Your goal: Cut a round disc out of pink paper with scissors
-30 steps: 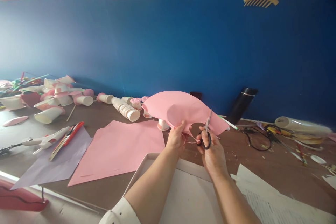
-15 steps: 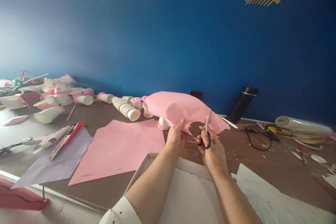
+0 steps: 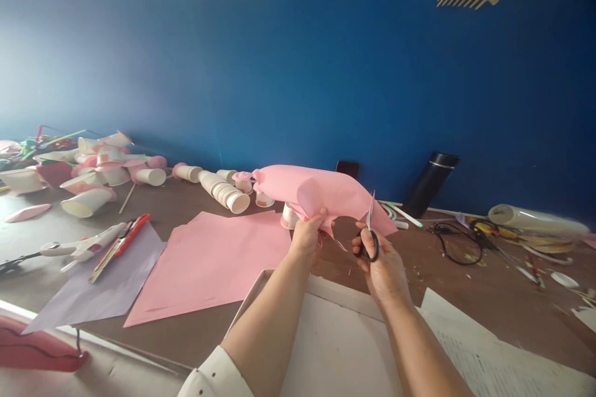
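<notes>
A curved sheet of pink paper (image 3: pixel 326 185) is held up above the table, with a rounded cut-out in its lower edge. My left hand (image 3: pixel 311 232) pinches it at the bottom, thumb on the near face. My right hand (image 3: pixel 384 263) grips black-handled scissors (image 3: pixel 370 232) by the loops, blades pointing up against the paper's right part. How far the blades are apart is hard to make out. A narrow pink strip dangles between my hands. Just behind my left hand stands a white paper cup (image 3: pixel 289 217).
Pink sheets (image 3: pixel 218 254) and a purple sheet (image 3: pixel 107 285) lie left, under a red box cutter (image 3: pixel 120 247) beside a glue gun (image 3: pixel 84 245). Stacked cups (image 3: pixel 223 191) stand behind. A white box lid (image 3: pixel 344 347) is below my arms; a black bottle (image 3: pixel 431 186) leans against the blue partition.
The pink paper has curled more and its right end has drawn lower and leftward. My right hand with the scissors has shifted slightly right and down; more of the phone behind shows.
</notes>
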{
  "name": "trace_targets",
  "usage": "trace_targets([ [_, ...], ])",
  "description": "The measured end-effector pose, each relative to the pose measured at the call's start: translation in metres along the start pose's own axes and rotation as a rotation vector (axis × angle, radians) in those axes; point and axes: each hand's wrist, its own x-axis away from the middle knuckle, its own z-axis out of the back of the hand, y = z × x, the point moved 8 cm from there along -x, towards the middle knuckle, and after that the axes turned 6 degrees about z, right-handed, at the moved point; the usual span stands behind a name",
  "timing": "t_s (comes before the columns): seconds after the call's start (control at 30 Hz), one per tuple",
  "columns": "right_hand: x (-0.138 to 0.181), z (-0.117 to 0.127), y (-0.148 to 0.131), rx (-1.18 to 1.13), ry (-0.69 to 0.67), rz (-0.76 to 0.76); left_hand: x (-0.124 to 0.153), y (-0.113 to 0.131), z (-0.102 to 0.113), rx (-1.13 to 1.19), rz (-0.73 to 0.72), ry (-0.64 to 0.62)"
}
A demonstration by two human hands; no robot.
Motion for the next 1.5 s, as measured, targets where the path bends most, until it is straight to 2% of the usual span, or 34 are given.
trace_targets([
  [0.5,-0.003,0.004,-0.008,0.006,0.023,0.004,-0.006,0.0,0.002,-0.025,0.004,-0.046],
  [1.03,0.004,-0.009,-0.01,-0.176,-0.002,-0.038,-0.002,0.0,-0.001,-0.018,0.003,-0.044],
  [1.5,0.007,-0.012,-0.016,-0.116,0.011,-0.027,-0.008,-0.002,0.006,-0.06,0.0,-0.047],
])
